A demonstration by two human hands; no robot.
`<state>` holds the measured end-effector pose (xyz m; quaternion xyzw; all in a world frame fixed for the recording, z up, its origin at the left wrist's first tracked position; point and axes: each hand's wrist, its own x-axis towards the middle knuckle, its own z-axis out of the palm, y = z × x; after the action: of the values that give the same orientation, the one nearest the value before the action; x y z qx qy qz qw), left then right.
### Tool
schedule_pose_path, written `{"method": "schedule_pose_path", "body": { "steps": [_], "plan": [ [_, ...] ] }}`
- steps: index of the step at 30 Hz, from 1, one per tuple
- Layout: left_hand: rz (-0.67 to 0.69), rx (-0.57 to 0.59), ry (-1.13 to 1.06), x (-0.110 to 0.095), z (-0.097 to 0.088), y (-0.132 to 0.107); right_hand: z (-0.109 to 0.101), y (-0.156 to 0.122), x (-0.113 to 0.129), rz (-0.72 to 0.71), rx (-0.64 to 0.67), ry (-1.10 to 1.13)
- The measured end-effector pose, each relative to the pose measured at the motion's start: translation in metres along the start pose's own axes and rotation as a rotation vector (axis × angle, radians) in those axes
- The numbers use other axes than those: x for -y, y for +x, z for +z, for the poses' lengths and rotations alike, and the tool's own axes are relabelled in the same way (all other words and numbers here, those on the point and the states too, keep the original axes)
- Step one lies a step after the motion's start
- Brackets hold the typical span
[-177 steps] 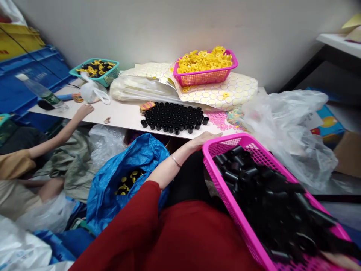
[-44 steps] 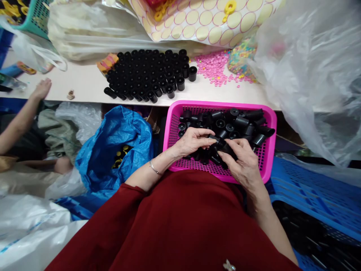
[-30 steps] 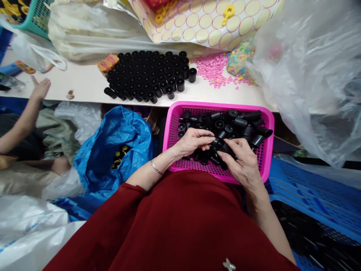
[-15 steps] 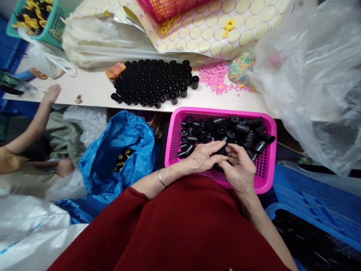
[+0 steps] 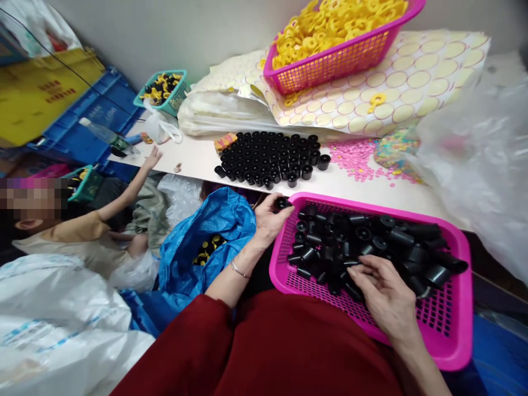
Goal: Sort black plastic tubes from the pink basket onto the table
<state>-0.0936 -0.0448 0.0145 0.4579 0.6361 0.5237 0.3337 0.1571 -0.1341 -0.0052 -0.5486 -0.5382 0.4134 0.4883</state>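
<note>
A pink basket (image 5: 454, 335) full of loose black plastic tubes (image 5: 371, 242) rests on my lap. My left hand (image 5: 270, 220) is at the basket's left corner, fingers closed round a black tube (image 5: 282, 203). My right hand (image 5: 383, 294) lies inside the basket on the tubes, its fingers curled among them. A block of black tubes standing upright (image 5: 272, 157) is on the white table (image 5: 193, 159) beyond the basket.
A pink basket of yellow rings (image 5: 338, 33) sits on round-sticker sheets (image 5: 396, 88). Pink beads (image 5: 355, 159) lie scattered. A blue bag (image 5: 206, 242) holds yellow-black parts. A teal basket (image 5: 163, 91), a bottle (image 5: 105, 135) and another person's hand (image 5: 152, 158) are at left; clear plastic (image 5: 482, 165) at right.
My hands have parted: the left lifted a black tube up to the basket's left corner, the right stayed in the tubes. The view tilted up, showing more of the table.
</note>
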Motion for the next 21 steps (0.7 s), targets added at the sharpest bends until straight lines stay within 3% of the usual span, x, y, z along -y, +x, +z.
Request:
{"method": "schedule_pose_path", "body": {
  "steps": [3, 6, 11, 16, 21],
  "plan": [
    [0.101, -0.059, 0.157, 0.014, -0.007, 0.022, 0.003, -0.001, -0.002, -0.037, 0.077, -0.024],
    [0.181, -0.085, 0.350, 0.019, 0.000, 0.037, 0.007, 0.000, 0.003, -0.096, 0.143, -0.058],
    [0.294, -0.125, 0.600, 0.032, 0.014, 0.064, 0.003, 0.011, 0.006, -0.176, 0.034, -0.248],
    [0.441, -0.133, 0.682, 0.054, 0.018, 0.086, 0.004, 0.031, -0.006, -0.201, -0.063, -0.440],
    [0.476, -0.089, 0.705, 0.058, 0.021, 0.093, 0.029, 0.054, -0.012, -0.203, 0.059, -0.554]
  ]
}}
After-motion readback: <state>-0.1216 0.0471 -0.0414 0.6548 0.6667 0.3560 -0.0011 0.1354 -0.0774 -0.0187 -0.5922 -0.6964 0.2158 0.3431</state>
